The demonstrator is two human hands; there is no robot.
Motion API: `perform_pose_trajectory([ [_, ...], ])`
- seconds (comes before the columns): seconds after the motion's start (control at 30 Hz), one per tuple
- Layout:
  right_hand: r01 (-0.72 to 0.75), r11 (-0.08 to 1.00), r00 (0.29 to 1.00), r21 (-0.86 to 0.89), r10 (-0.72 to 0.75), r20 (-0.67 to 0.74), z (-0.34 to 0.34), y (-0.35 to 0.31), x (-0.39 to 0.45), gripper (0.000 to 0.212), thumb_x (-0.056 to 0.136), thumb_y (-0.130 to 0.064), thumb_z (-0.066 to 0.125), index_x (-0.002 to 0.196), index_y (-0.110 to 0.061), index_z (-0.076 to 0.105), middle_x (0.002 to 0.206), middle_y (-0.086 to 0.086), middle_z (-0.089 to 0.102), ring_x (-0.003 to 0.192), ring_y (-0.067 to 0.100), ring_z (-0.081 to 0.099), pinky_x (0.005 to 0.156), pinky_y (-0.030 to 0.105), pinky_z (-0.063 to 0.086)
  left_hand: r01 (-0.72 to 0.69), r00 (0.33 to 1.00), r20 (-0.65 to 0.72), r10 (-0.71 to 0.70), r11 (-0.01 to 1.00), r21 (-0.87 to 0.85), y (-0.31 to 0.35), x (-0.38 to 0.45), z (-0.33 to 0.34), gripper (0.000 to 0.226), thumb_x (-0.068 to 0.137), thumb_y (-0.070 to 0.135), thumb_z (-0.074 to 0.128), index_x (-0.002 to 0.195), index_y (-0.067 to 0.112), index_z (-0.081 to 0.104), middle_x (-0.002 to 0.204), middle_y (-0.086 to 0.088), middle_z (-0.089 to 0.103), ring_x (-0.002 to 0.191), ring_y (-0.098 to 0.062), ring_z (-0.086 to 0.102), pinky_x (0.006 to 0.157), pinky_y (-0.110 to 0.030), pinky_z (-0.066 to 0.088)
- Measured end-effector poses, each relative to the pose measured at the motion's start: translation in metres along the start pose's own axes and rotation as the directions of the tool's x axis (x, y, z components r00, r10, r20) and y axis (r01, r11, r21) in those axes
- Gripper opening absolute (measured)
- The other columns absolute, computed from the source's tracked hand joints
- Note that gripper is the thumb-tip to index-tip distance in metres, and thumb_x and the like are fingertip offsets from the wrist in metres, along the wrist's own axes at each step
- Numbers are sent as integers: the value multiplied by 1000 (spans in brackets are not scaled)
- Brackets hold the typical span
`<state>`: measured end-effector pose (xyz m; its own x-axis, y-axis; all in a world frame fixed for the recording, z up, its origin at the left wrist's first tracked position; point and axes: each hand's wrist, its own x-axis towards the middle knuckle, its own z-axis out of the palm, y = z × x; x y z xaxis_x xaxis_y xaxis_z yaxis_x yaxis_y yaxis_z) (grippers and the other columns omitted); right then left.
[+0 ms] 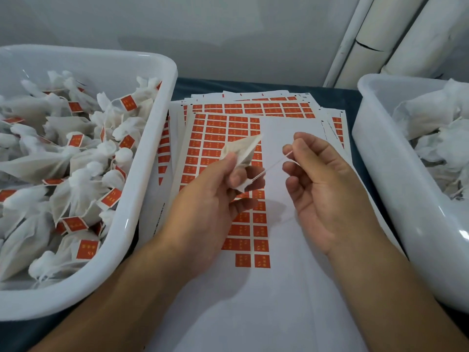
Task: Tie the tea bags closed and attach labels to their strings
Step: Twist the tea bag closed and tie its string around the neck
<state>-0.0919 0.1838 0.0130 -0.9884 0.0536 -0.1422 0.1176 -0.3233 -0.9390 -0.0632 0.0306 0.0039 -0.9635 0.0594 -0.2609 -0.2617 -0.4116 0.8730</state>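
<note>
Your left hand (215, 196) pinches a tea bag (241, 151) at its gathered neck while your right hand (322, 189) pinches its string (272, 166) and draws it taut, both above the label sheets (223, 138) at mid-counter. You seem to be cinching the bag closed. Next, likely peel a red label off and fold it over the string's free end, then drop the bag in the bin (142, 174) along the left edge.

The left hand (215, 194) grips a tea bag (242, 151) while the right hand (322, 189) pinches its taut string (272, 166). Label sheets (218, 138) (partly peeled) lie beneath; tubs sit at nine (152, 158) and three o'clock (385, 174).
</note>
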Motion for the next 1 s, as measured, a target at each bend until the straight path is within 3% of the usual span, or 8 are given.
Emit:
perform_pose_trajectory([
  [0.1, 198, 960, 980, -197, -192, 47, 0, 0, -2, 12, 96, -36, 67, 108, -35, 70, 103, -11, 76, 89, 9, 73, 68, 18, 56, 134, 987, -137, -79, 881, 454, 0, 1, -2, 22, 95, 52, 63, 83, 35, 71, 76, 17, 74, 77, 1, 74, 69, -25, 59],
  [0.17, 372, 871, 928, -322, -347, 135, 1, -1, -4, 13, 96, -36, 67, 109, -37, 67, 102, -14, 75, 93, 8, 73, 69, 18, 57, 35, 997, -71, 18, 735, 678, -1, -2, -4, 24, 91, 58, 63, 89, 34, 66, 74, 15, 72, 68, 1, 72, 51, -13, 53],
  [0.33, 643, 599, 763, -478, -448, 465, -3, -3, -7, 21, 97, -31, 69, 115, -40, 63, 105, -19, 72, 103, 6, 70, 84, 18, 57, -280, 956, 200, 216, 451, 848, -7, -7, -6, 33, 97, 53, 53, 75, 28, 59, 73, 1, 63, 62, -14, 66, 53, -31, 57],
  [0.43, 651, 543, 753, -530, -379, 537, -6, -3, -7, 24, 95, -41, 67, 114, -54, 59, 108, -27, 68, 114, 1, 64, 92, 17, 54, -381, 918, 293, 268, 384, 841, -10, -8, -5, 46, 104, 48, 39, 70, 26, 61, 73, 8, 60, 68, -10, 60, 58, -30, 48],
  [0.57, 604, 600, 767, -524, -262, 585, -8, -1, -6, 23, 94, -45, 65, 116, -52, 62, 109, -27, 69, 118, 0, 61, 89, 23, 58, -439, 898, 386, 209, 470, 766, -10, -12, -6, 37, 102, 32, 36, 93, 25, 72, 91, 13, 71, 91, -5, 68, 76, -21, 55],
  [0.77, 513, 700, 789, -497, -157, 594, -12, -3, -1, 35, 93, -50, 59, 126, -37, 60, 101, -22, 74, 106, 2, 69, 89, 23, 58, -226, 967, 243, 77, 703, 674, -1, -16, -7, 38, 95, 40, 33, 70, 22, 55, 72, -9, 57, 62, -7, 52, 61, -19, 47],
  [0.87, 528, 695, 784, -489, -177, 595, -13, -5, -1, 36, 93, -50, 60, 125, -32, 61, 94, -21, 73, 101, 5, 71, 88, 18, 56, -113, 991, 126, 33, 704, 701, 5, -12, -8, 48, 107, 37, 34, 66, 21, 53, 63, -5, 56, 57, -7, 54, 58, -18, 48],
  [1.0, 537, 682, 779, -497, -175, 602, -12, -7, -3, 31, 91, -52, 68, 114, -32, 63, 88, -16, 71, 94, 14, 73, 83, 25, 59, -26, 998, 59, -25, 691, 723, 8, -9, -9, 49, 106, 49, 34, 76, 30, 69, 79, 5, 72, 76, -11, 70, 79, -33, 55],
])
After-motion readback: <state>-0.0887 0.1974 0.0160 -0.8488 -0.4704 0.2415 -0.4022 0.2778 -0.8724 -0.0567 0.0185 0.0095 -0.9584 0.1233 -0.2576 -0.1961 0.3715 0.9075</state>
